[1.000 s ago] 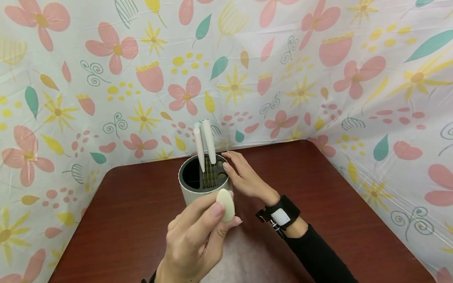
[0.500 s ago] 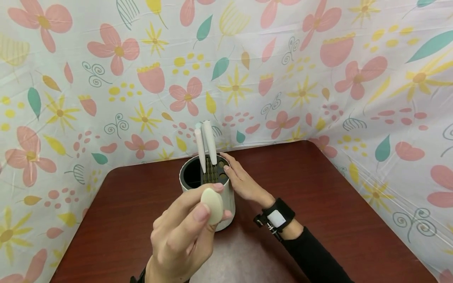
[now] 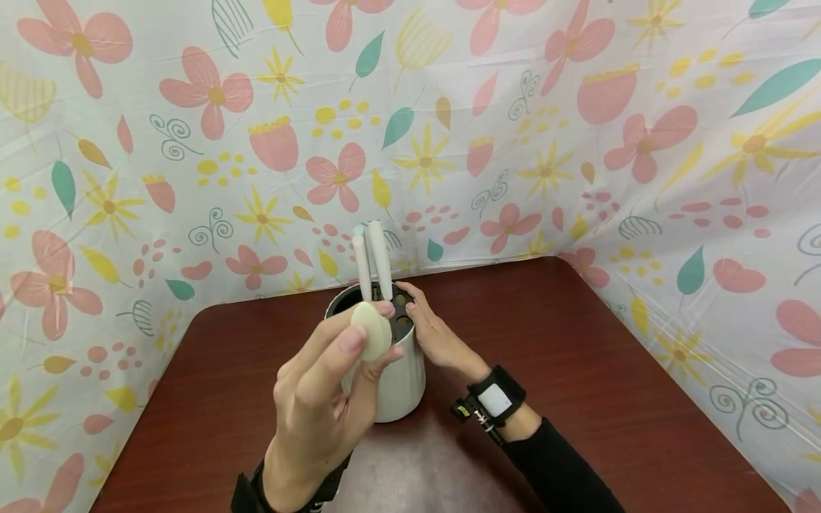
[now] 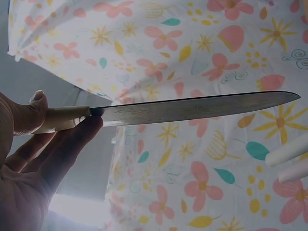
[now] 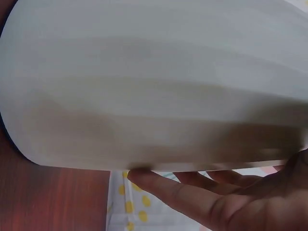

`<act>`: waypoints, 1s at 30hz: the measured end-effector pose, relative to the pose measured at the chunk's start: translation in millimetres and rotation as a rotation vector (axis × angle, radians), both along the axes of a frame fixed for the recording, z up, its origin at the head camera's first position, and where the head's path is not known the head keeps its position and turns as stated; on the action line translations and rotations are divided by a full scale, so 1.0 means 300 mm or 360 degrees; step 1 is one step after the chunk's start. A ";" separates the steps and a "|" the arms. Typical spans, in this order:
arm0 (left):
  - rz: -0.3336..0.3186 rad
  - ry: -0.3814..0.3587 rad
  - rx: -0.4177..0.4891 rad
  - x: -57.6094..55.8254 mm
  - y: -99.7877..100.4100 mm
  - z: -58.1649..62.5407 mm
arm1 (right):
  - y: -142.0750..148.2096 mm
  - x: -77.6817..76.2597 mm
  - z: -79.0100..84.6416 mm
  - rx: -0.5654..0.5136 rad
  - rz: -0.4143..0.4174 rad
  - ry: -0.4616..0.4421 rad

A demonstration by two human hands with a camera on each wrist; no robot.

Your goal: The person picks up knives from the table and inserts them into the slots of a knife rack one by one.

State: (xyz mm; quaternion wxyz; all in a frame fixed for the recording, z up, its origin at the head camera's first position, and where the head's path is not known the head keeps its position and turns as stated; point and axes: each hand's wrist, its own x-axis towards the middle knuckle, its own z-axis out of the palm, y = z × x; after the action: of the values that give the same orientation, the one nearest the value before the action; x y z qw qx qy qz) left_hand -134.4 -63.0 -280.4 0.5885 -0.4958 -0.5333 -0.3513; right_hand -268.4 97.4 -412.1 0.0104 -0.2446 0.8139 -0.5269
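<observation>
My left hand (image 3: 317,406) pinches a knife by its cream handle (image 3: 372,331); in the head view only the round butt end shows. In the left wrist view the long pointed blade (image 4: 192,110) stretches away from the fingers. Behind that hand stands a round white knife block (image 3: 400,388) with a black slotted top, partly hidden by the hand. My right hand (image 3: 442,338) rests against the block's right side, thumb near the rim. The right wrist view shows its nearly straight fingers (image 5: 178,192) touching the pale ribbed wall.
Two white-handled utensils (image 3: 380,260) stick up from the block's top, leaning slightly left. Dark reddish-brown table (image 3: 545,399) lies under everything. A flowered cloth (image 3: 462,142) hangs behind and to the right of the table.
My left hand has moved left, then up, lifting the knife's handle end in front of the block's top. The right hand stays against the block.
</observation>
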 end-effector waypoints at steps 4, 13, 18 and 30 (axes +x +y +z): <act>0.0037 -0.0073 -0.0015 -0.007 -0.002 0.004 | -0.004 0.005 0.001 -0.0004 -0.0019 0.0007; 0.0132 -0.0278 -0.0066 -0.026 -0.015 0.003 | -0.010 0.014 0.000 -0.0026 -0.0051 -0.0016; 0.0190 -0.0427 -0.0103 -0.040 -0.026 -0.008 | -0.008 0.011 -0.004 -0.0033 -0.0039 -0.0011; 0.0193 -0.0564 -0.0138 -0.077 -0.028 -0.043 | -0.006 0.010 -0.006 -0.0029 -0.0027 -0.0020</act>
State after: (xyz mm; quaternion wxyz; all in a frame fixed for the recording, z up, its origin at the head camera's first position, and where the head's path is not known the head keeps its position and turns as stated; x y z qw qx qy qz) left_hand -157.5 -71.3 -293.3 0.4835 -0.4180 -0.6721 -0.3738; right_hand -265.5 95.7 -413.9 0.0088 -0.2345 0.8111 -0.5358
